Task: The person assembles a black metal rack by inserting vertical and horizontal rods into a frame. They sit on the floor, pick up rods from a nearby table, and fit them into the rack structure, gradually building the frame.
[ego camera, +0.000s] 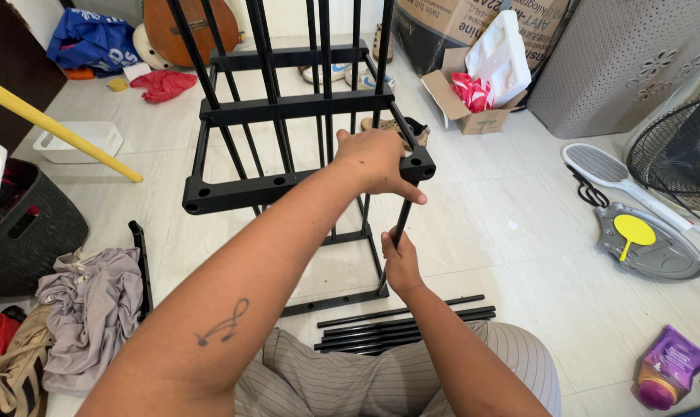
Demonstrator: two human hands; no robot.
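Hands are working together at the near right corner of a black metal rack frame point(288, 185) that is standing on the tiled floor point(520, 255). Left hand point(377, 164) is lying over the top of the near crossbar's right end, palm down, fingers curling over the far side and thumb stretching toward the corner block point(418, 164); it is pressing and steadying rather than pinching. Right hand point(400, 266) is wrapping around the thin black upright rod point(396, 232) lower down, fingers closed on it, just above the bottom rail point(334, 301).

Doing this well seems to depend on keeping the rod straight under the corner block's socket while the upper hand is holding the crossbar level. The lower grip looks best kept firm but free to twist, so the rod can be seating squarely rather than going in at a slant. The frame is tall and light, so the upper hand is probably also keeping it from tipping toward the person.

Spare black rods point(404, 328) are lying on the floor just in front of the knees, near the bottom rail. A heap of clothes point(87, 309) is sitting at the left, beside a dark basket point(25, 232); a cardboard box point(470, 100) and a fan point(682, 154) are well apart, toward the far and right edges of the floor.
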